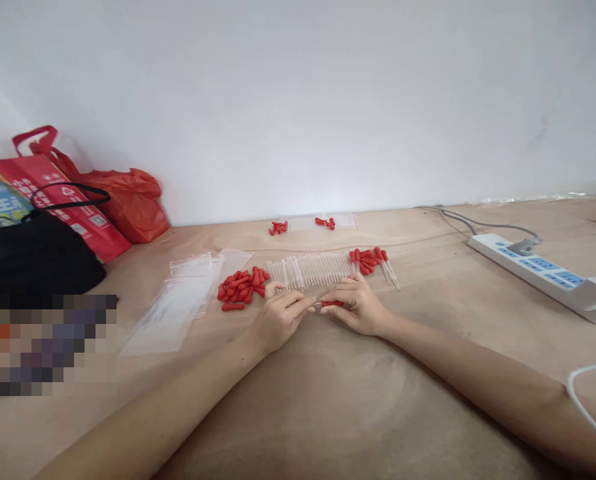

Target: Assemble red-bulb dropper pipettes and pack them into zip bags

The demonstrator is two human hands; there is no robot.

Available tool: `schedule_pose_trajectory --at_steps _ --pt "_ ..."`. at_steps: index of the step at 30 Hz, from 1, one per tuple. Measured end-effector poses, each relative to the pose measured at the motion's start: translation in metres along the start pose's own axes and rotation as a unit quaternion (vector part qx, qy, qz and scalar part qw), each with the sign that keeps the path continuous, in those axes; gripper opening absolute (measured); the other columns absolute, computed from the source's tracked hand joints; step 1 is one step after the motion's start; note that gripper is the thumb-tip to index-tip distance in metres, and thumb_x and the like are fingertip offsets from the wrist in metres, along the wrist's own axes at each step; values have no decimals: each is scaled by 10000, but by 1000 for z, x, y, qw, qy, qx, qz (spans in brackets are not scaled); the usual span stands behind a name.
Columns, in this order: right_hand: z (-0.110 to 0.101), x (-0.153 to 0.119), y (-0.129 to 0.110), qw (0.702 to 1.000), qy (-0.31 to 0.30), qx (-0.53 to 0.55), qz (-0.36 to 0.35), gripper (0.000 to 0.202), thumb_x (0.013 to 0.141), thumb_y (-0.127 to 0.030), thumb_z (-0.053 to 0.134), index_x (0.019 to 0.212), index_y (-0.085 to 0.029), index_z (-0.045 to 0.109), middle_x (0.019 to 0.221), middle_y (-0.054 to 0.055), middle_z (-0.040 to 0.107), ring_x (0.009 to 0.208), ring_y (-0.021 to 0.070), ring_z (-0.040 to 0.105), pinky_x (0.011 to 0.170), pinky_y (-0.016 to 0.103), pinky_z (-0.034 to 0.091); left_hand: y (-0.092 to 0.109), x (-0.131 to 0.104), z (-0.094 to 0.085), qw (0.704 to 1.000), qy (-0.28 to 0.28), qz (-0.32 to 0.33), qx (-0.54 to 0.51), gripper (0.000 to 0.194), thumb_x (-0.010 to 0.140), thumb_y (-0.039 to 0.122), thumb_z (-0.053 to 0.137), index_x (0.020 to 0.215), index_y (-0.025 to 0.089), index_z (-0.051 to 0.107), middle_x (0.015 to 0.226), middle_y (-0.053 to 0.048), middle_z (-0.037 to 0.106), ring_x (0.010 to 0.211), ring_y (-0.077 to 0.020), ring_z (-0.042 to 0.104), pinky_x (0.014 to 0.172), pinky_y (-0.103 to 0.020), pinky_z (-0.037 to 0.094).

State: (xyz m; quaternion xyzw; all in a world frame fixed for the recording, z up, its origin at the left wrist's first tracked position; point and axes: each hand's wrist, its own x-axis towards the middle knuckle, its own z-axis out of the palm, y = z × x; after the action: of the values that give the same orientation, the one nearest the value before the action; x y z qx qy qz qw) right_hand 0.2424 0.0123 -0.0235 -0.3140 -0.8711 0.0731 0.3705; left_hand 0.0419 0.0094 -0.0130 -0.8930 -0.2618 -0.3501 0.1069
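My left hand [284, 315] pinches a clear dropper tube [319, 305], most of it hidden by the fingers. My right hand [357, 308] grips a red rubber bulb [332, 303] at the tube's other end; bulb and tube meet between the hands. Just beyond the hands lies a row of clear dropper tubes [311, 270], side by side. A pile of loose red bulbs [238, 287] sits to the left of that row. At its right end are several droppers with red bulbs fitted [365, 260], two of them [388, 268] lying slightly apart.
Clear zip bags [168, 313] lie flat at the left. Near the wall rest bags with red-bulbed droppers [323, 223]. A white power strip [538, 273] with a plugged-in cable is at the right. Red bags [128, 207] and a black bag [38, 260] stand at the far left.
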Motion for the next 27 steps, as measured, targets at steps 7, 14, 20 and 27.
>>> schedule_pose_trajectory --at_steps 7,14,20,27 --pt "-8 0 1 999 -41 3 -8 177 821 -322 495 892 -245 638 732 1 665 660 122 527 723 316 259 1 1 -4 1000 -22 -1 13 183 875 205 432 826 185 607 645 24 621 578 -87 542 764 -327 265" --pt "-8 -3 0 998 -40 24 35 197 797 -328 526 950 -239 611 788 20 661 716 147 539 765 354 293 1 -1 -3 1000 -13 -8 11 177 867 211 446 809 182 611 619 23 614 550 -86 528 761 -331 273" --pt "-2 3 -7 961 32 237 142 213 733 -383 584 798 -180 572 762 32 618 727 144 562 708 305 426 0 -1 -2 999 7 -26 -24 142 860 241 465 863 186 596 679 15 657 580 -91 570 807 -337 281" --pt "-44 23 35 927 125 270 227 372 777 -452 472 1049 -202 516 700 -5 551 615 113 523 570 257 427 3 3 -7 995 -23 -90 -27 291 842 320 444 1079 165 512 1010 -87 622 915 -187 560 877 -383 261"
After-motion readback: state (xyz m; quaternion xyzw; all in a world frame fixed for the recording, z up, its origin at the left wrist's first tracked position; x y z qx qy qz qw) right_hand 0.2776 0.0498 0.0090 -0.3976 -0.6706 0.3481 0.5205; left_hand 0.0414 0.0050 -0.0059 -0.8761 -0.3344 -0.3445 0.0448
